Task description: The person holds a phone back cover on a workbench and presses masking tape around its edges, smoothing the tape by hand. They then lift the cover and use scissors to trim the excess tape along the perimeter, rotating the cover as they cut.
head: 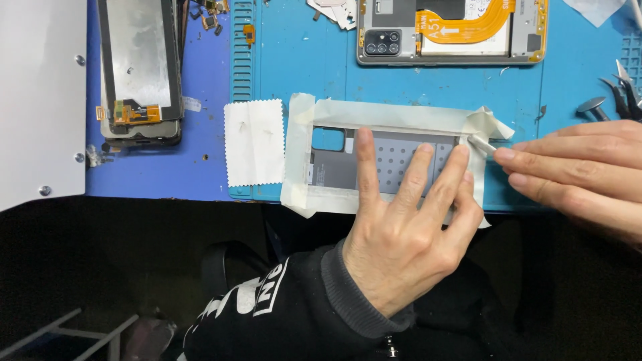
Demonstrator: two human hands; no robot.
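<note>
My left hand (404,227) lies flat, fingers spread, on a grey phone back cover (391,157) that is framed by strips of pale masking tape (381,115) on a blue work mat (321,60). My right hand (582,174) comes in from the right and pinches a thin white tool or tape end (483,144) at the cover's upper right corner, where the tape is crumpled. The cover's camera cut-out (328,139) shows the blue mat through it.
A white zigzag-edged cloth (254,142) lies left of the cover. An opened phone with orange flex cable (451,30) sits at the back. A detached screen (140,67) lies at the back left. Tweezers and metal tools (618,93) rest at the right edge.
</note>
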